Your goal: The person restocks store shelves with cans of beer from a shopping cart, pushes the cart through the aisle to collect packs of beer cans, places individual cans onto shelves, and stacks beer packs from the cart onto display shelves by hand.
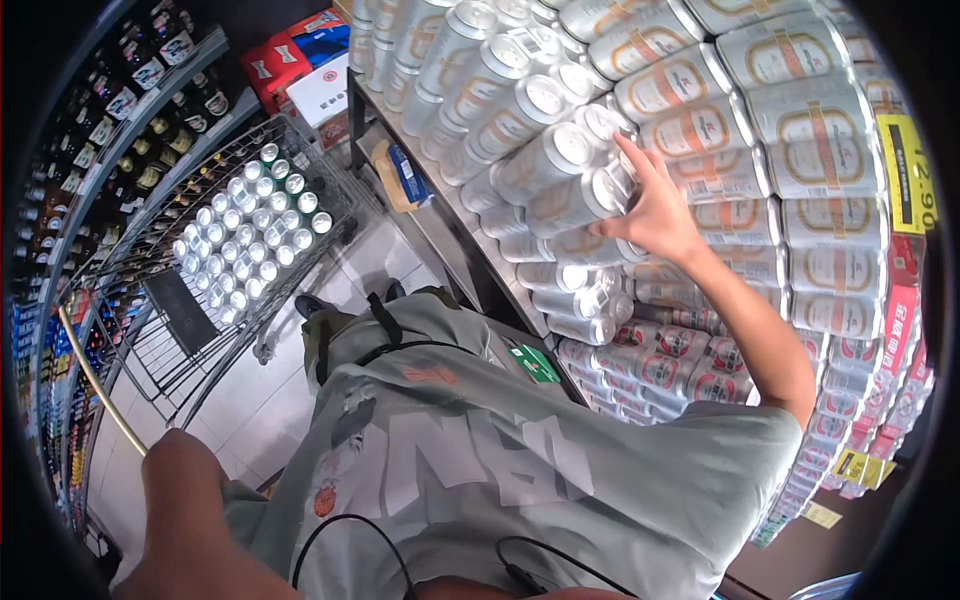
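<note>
My right hand (655,205) is wrapped round the near end of a clear-wrapped pack of tall beer cans (565,185), thumb below and fingers above. The pack lies tilted on a stack of similar white and gold beer can packs (690,130). Other packs touch it on several sides. My left arm (185,490) is bent at the lower left, and its hand is out of view.
A shopping cart (180,320) holding several silver-topped cans (250,230) stands to the left. Shelves of bottles (140,90) line the far left. Red-labelled cans (690,360) are stacked lower right, beside yellow price tags (905,175). Boxes (320,95) stand at the back.
</note>
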Tool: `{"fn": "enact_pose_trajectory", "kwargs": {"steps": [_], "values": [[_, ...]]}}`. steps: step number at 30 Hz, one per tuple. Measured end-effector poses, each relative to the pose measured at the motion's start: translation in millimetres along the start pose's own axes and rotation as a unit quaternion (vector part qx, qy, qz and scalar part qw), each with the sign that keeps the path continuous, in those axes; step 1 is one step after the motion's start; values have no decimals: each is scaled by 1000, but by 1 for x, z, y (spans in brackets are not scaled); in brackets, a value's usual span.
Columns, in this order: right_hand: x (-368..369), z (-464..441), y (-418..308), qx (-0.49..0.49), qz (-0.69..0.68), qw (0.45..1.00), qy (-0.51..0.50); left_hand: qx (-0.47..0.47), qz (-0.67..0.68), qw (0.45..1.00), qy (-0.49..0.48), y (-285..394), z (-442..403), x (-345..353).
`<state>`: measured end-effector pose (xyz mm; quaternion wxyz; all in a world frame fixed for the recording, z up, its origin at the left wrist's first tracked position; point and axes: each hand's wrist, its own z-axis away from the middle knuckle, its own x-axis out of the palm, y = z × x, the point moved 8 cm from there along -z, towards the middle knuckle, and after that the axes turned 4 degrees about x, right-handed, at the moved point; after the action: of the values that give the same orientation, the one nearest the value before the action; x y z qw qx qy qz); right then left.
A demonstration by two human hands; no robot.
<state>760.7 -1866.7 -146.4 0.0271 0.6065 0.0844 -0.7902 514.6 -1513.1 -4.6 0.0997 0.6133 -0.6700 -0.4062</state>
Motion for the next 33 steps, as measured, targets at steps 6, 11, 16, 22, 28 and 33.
{"fn": "enact_pose_trajectory", "kwargs": {"steps": [6,11,16,22,28,33], "values": [[11,7,9,-23,-23,999,36,3,0,1000,8,7,1,-6],[11,9,4,-49,27,997,59,7,-5,1000,14,1,5,-9],[1,14,-21,-71,118,989,48,9,-6,1000,24,7,14,-16],[-42,27,-67,-106,75,990,60,10,-10,999,41,14,30,-38],[-43,34,-147,-192,6,981,-9,21,-15,997,73,23,52,-68],[-42,39,-231,-314,-17,947,-61,14,-30,992,118,29,83,-107]]}}
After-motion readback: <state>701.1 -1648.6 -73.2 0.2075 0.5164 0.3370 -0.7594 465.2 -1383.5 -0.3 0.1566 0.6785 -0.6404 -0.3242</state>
